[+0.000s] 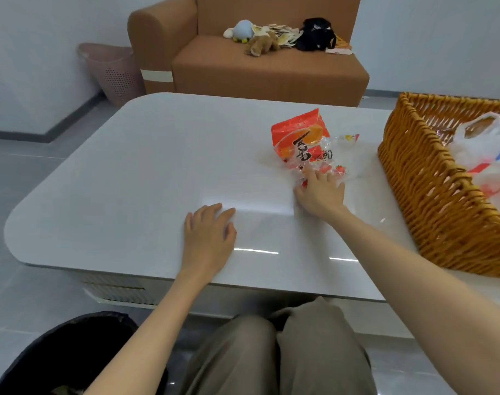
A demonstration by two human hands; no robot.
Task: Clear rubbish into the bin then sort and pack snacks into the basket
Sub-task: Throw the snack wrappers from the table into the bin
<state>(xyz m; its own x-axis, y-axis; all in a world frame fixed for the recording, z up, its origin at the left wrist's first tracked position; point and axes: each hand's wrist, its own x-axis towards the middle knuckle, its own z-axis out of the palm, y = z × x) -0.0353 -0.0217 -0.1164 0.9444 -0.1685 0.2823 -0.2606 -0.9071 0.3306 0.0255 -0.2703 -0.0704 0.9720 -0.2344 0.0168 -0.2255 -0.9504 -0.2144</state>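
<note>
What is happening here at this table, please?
A seated person is handling snacks at a white table. The right hand reaches onto small clear packets lying next to a red snack bag; its fingers touch them without plainly gripping. The left hand rests flat on the table, holding nothing. A wicker basket stands at the right with a white plastic bag in it. A black bin sits on the floor near the left knee.

White glossy table [129, 181] fills the middle ground. Far side: brown sofa [271, 72] against a pale wall, with soft toys [261, 44] and loose papers [277, 32] on its seat. Pink perforated hamper [114, 72] stands just left of the sofa.
</note>
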